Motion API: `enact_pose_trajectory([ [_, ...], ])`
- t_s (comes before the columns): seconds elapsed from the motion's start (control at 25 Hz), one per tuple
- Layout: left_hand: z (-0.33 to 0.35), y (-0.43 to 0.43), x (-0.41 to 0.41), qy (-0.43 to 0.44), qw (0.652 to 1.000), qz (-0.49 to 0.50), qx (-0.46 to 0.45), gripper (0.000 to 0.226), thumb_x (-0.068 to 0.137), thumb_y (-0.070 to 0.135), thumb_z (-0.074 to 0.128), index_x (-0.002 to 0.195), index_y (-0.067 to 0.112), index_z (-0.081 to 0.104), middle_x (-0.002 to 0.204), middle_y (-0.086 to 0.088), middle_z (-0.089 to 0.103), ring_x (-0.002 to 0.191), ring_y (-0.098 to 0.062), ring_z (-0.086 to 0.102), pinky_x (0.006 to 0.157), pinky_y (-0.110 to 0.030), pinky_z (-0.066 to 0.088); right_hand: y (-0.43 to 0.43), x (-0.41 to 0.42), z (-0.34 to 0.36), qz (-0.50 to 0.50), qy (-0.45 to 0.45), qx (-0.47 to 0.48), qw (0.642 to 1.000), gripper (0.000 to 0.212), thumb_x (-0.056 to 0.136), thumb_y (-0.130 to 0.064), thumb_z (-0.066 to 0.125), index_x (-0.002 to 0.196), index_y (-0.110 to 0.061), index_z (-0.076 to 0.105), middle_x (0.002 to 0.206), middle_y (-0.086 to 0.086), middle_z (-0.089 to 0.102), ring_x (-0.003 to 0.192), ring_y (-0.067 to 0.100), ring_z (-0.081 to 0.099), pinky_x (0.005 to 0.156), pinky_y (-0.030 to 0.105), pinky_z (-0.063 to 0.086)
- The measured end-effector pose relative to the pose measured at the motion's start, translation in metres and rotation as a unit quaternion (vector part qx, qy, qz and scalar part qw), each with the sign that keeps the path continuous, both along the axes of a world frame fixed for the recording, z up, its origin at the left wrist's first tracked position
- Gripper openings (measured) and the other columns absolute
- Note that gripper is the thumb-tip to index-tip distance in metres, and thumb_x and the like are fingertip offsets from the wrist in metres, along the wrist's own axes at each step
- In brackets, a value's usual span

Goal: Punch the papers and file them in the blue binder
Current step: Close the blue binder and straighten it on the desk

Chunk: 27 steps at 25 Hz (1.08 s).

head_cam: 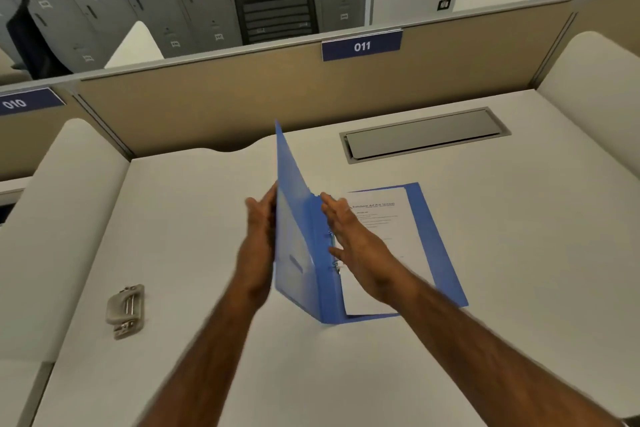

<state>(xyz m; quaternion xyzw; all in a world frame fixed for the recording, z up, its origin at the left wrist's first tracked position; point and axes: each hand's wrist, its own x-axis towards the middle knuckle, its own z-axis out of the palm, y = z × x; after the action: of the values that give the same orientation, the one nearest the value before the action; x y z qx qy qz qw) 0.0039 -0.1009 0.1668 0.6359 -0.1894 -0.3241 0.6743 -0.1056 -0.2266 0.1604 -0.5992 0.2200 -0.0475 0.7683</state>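
Observation:
The blue binder (pixel 436 246) lies on the white desk (pixel 207 218) with its back cover flat and its front cover (pixel 291 204) standing nearly upright. White printed papers (pixel 388 218) sit on the metal rings (pixel 334 253) inside. My left hand (pixel 259 239) presses flat with straight fingers against the outer face of the raised cover. My right hand (pixel 349 239) lies with straight fingers over the papers beside the rings. A grey hole punch (pixel 125 309) rests on the desk to the left, apart from both hands.
A beige partition (pixel 242 94) with a blue "011" sign (pixel 362 45) closes the desk's far side. A grey cable tray lid (pixel 422 133) is set into the desk behind the binder. White side panels (pixel 62 201) flank the desk.

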Motion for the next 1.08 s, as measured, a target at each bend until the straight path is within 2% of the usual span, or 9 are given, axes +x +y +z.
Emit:
enact_pose_trajectory([
  [0.16, -0.033, -0.059, -0.051, -0.090, 0.992, -0.042, 0.074, 0.080, 0.086, 0.078, 0.028, 0.154, 0.037, 0.024, 0.160, 0.016, 0.026, 0.146, -0.007, 0.029, 0.116, -0.024, 0.031, -0.044, -0.019, 0.008, -0.023, -0.036, 0.086, 0.995, 0.071, 0.083, -0.076, 0.040, 0.145, -0.042, 0.042, 0.153, -0.011, 0.043, 0.143, 0.012, 0.036, 0.115, 0.045, 0.034],
  [0.28, -0.066, -0.087, -0.078, -0.157, 0.977, -0.068, 0.128, 0.077, 0.089, 0.077, 0.023, 0.156, 0.041, 0.011, 0.164, 0.021, 0.010, 0.149, 0.002, 0.012, 0.124, -0.032, 0.015, -0.080, -0.043, 0.003, -0.039, -0.024, 0.108, 0.993, 0.056, 0.088, -0.064, 0.054, 0.135, -0.033, 0.056, 0.133, -0.004, 0.064, 0.125, 0.018, 0.060, 0.105, 0.046, 0.046],
  [0.36, -0.091, -0.096, -0.082, -0.243, 0.945, -0.086, 0.200, 0.077, 0.091, 0.073, 0.024, 0.157, 0.038, 0.006, 0.165, 0.018, 0.001, 0.151, 0.001, 0.003, 0.124, -0.034, 0.007, -0.104, -0.060, -0.005, -0.070, -0.002, 0.086, 0.994, 0.037, 0.095, -0.044, 0.057, 0.127, -0.026, 0.063, 0.124, -0.001, 0.070, 0.115, 0.021, 0.067, 0.098, 0.046, 0.053],
  [0.48, -0.127, -0.098, -0.087, -0.372, 0.861, -0.097, 0.332, 0.072, 0.097, 0.063, 0.030, 0.158, 0.031, 0.008, 0.167, 0.004, 0.002, 0.154, -0.019, 0.003, 0.124, -0.042, 0.010, -0.140, -0.083, -0.032, -0.146, 0.070, 0.056, 0.985, 0.025, 0.094, -0.024, 0.064, 0.113, -0.008, 0.067, 0.115, 0.009, 0.073, 0.100, 0.028, 0.072, 0.086, 0.048, 0.058],
  [0.6, -0.152, -0.091, -0.093, -0.423, 0.809, -0.111, 0.392, 0.074, 0.095, 0.066, 0.026, 0.158, 0.030, 0.010, 0.167, 0.001, 0.002, 0.154, -0.024, 0.000, 0.124, -0.045, 0.009, -0.161, -0.103, -0.067, -0.209, 0.163, 0.018, 0.964, 0.011, 0.091, -0.014, 0.064, 0.092, -0.004, 0.060, 0.093, 0.012, 0.070, 0.075, 0.024, 0.067, 0.062, 0.032, 0.053],
  [0.8, -0.167, -0.087, -0.095, -0.472, 0.764, -0.123, 0.422, 0.075, 0.095, 0.066, 0.031, 0.157, 0.027, 0.014, 0.167, -0.003, -0.001, 0.154, -0.025, -0.004, 0.125, -0.047, 0.006, -0.167, -0.115, -0.125, -0.192, 0.278, -0.127, 0.932, 0.024, 0.076, -0.013, 0.072, 0.071, -0.013, 0.049, 0.071, 0.009, 0.044, 0.068, 0.024, 0.043, 0.062, 0.034, 0.034],
  [0.88, -0.165, -0.088, -0.098, -0.456, 0.767, -0.089, 0.443, 0.081, 0.091, 0.066, 0.044, 0.156, 0.025, 0.018, 0.167, -0.008, 0.000, 0.153, -0.029, -0.001, 0.124, -0.046, 0.005, -0.165, -0.113, -0.138, -0.149, 0.326, -0.250, 0.899, 0.017, 0.075, -0.022, 0.073, 0.085, -0.015, 0.061, 0.085, 0.005, 0.055, 0.080, 0.027, 0.055, 0.067, 0.033, 0.043],
  [0.96, -0.156, -0.089, -0.098, -0.398, 0.792, -0.025, 0.462, 0.092, 0.083, 0.065, 0.061, 0.154, 0.022, 0.021, 0.164, -0.012, 0.009, 0.151, -0.031, 0.010, 0.121, -0.047, 0.017, -0.162, -0.114, -0.146, -0.102, 0.359, -0.344, 0.862, 0.038, 0.081, -0.028, 0.069, 0.115, -0.015, 0.061, 0.113, 0.008, 0.054, 0.107, 0.029, 0.055, 0.079, 0.036, 0.049],
  [1.08, -0.142, -0.089, -0.086, -0.247, 0.844, 0.070, 0.470, 0.105, 0.073, 0.055, 0.077, 0.154, 0.023, 0.018, 0.151, -0.013, 0.033, 0.137, -0.036, 0.036, 0.107, -0.054, 0.039, -0.154, -0.115, -0.151, -0.083, 0.363, -0.424, 0.826, 0.038, 0.086, -0.027, 0.061, 0.121, -0.013, 0.056, 0.120, 0.010, 0.050, 0.112, 0.029, 0.049, 0.087, 0.043, 0.051],
])
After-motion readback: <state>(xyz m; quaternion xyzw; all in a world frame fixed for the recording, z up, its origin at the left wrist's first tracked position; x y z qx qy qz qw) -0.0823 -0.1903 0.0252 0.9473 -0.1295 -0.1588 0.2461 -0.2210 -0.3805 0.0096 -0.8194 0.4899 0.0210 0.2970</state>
